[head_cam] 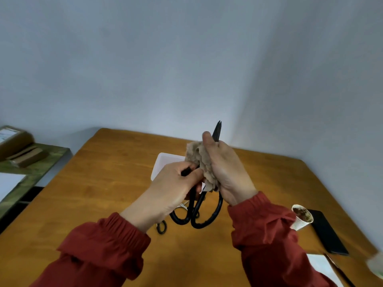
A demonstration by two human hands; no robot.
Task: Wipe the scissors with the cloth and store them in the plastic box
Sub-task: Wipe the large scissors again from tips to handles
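Two hands work together on a pair of large black scissors, held up in the air just on the near side of the white plastic box and hiding part of its near right corner. The left hand grips the dark shanks below the pivot, with its fingers curled round them. The right hand clasps a crumpled beige cloth round the blades, with its thumb lying upward along the metal. The blade tips point up and away, poking out above the cloth, and the two big handle loops hang down between the wrists. Both arms wear red sleeves with gathered cuffs.

The plastic box sits on a wooden table. Nearer than the box, half hidden under the left wrist, a small black loop lies on the wood; what it belongs to is unclear. To the right of the box and nearer stands a paper cup with something brownish inside, and a flat black phone lies just beyond the cup. Nearer still on that side is a white sheet of paper with a thin dark stick across it. Far to the left of the box, off the table, a green shelf carries brown cardboard boxes. Behind the box rises a plain grey wall.
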